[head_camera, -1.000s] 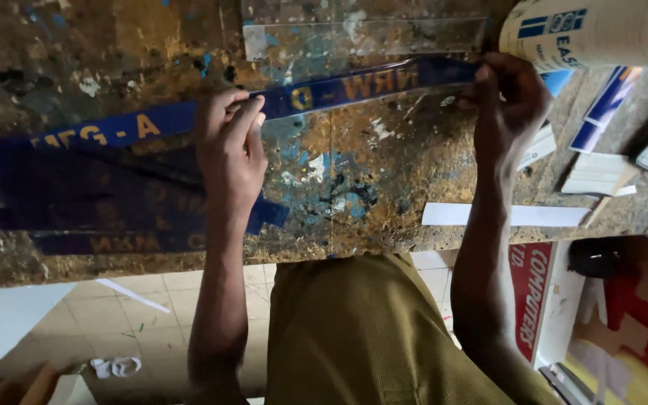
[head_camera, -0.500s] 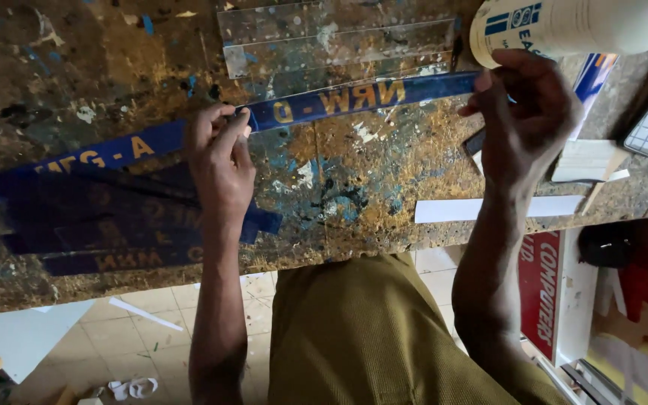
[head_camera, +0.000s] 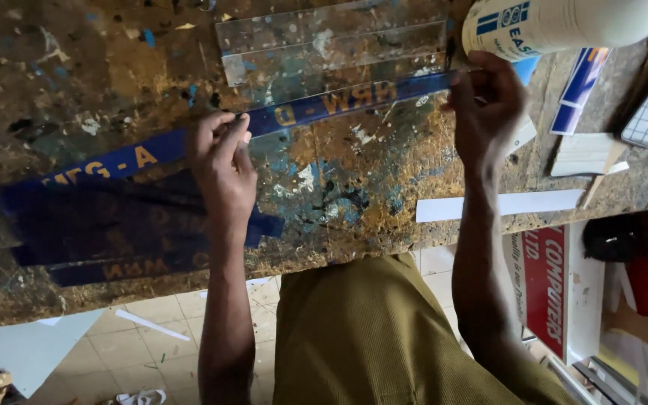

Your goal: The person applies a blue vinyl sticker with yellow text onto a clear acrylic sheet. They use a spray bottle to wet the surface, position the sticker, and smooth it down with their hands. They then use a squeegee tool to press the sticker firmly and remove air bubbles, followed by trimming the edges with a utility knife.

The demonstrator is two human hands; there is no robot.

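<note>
Paint-spattered and scarred, the wooden worktop fills the upper part of the view, with pale floor tiles below its near edge. A long blue strip with yellow lettering runs across it from about 9 o'clock up toward 2 o'clock, held between both hands. The left hand pinches the strip near its middle, its fingers closed on the upper edge; the right hand grips the far end at 2 o'clock, fingers clenched around it just below a white cylindrical container with blue print. Compared with half a second ago, the right hand has drawn in and turned, and the stretch of strip between the hands now shows more edge-on, its lettering foreshortened, so the strip seems to have been twisted or tilted slightly while both grips stayed on. More dark blue strips lie stacked under the left wrist toward 8 o'clock. Clear plastic strips rest at 12 o'clock, just beyond the held strip. A white paper strip lies at 4 o'clock near the worktop's edge, with small blue-and-white cards and a pale wooden block at 3 o'clock.
</note>
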